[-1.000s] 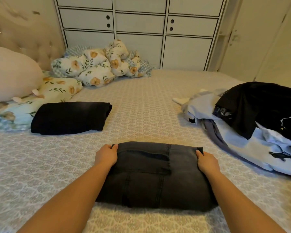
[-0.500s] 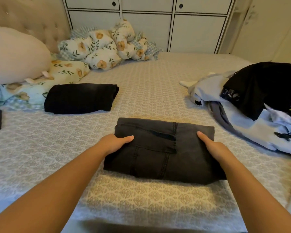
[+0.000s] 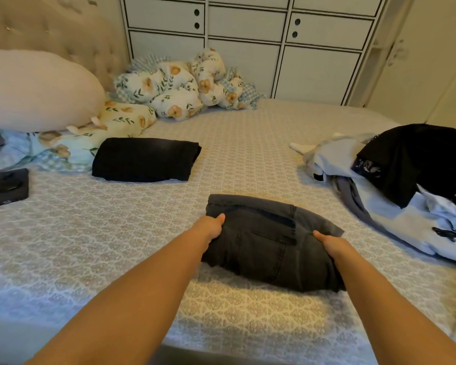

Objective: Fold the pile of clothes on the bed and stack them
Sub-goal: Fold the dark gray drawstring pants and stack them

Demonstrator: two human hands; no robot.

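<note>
Both the left hand [image 3: 211, 227] and right hand [image 3: 332, 245] gripped opposite side edges of the folded dark-grey denim jeans [image 3: 270, 241] at mid-bed [image 3: 248, 143], a bundle likely thick, heavy and floppy, best carried with fingers tucked under both ends.
</note>
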